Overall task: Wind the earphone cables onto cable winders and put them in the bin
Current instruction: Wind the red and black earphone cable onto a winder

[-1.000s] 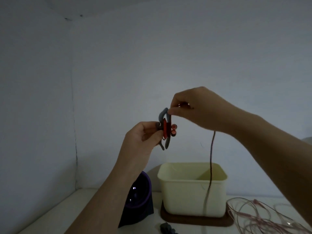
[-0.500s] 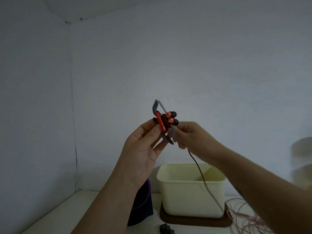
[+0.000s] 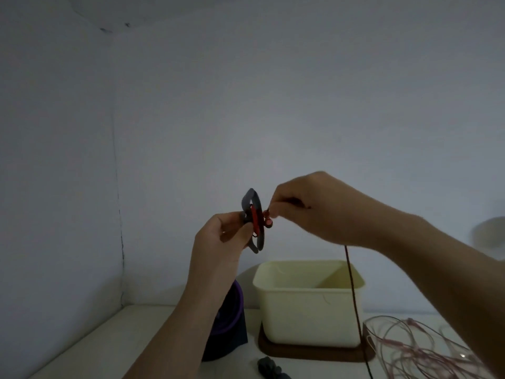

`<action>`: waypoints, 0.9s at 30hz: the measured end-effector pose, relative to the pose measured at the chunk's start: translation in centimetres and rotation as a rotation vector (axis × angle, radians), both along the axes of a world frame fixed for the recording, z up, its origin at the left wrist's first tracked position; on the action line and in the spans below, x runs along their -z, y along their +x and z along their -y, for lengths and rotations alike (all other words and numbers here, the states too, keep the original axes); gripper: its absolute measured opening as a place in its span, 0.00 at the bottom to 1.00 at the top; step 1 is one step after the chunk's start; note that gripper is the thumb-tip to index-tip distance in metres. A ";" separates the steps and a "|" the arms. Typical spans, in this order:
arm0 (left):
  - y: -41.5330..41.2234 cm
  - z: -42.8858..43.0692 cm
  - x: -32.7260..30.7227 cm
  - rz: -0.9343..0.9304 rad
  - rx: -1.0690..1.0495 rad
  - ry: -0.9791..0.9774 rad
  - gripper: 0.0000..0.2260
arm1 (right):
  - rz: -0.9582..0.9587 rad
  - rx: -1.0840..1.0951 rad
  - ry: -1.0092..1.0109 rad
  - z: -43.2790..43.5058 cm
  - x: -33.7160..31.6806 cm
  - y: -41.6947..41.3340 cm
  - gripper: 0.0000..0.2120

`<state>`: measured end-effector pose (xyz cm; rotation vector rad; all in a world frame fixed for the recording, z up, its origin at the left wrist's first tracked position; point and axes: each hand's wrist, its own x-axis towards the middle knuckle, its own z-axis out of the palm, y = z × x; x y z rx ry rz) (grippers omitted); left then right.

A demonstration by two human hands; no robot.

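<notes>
On the near edge of the table (image 3: 95, 343) lie a spare gray winder (image 3: 269, 367) and, to the right, a loose tangle of pink cables (image 3: 415, 348), not yet wound. Farther back the cream bin (image 3: 308, 302) stands on a wooden tray (image 3: 311, 352); the part of its inside that shows holds no winder, so the job looks to be at an early stage. Only 1 winder (image 3: 252, 220) is in hand, raised above the bin, with a few red turns on it and 2 earbuds (image 3: 267, 218) at its right side. The left hand (image 3: 218, 236) pinches that winder between thumb and fingers. Just right of it, the right hand (image 3: 314, 212) has its fingers curled, pinching the red cable (image 3: 352, 291), most of which hangs down in front of the bin to the table, unwound.
</notes>
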<state>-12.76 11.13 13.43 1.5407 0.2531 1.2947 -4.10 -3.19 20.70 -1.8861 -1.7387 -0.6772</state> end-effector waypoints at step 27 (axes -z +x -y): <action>0.7 1.3 1.1 -0.178 0.011 0.087 0.05 | -0.010 -0.071 -0.064 -0.1 0.7 1.6 0.15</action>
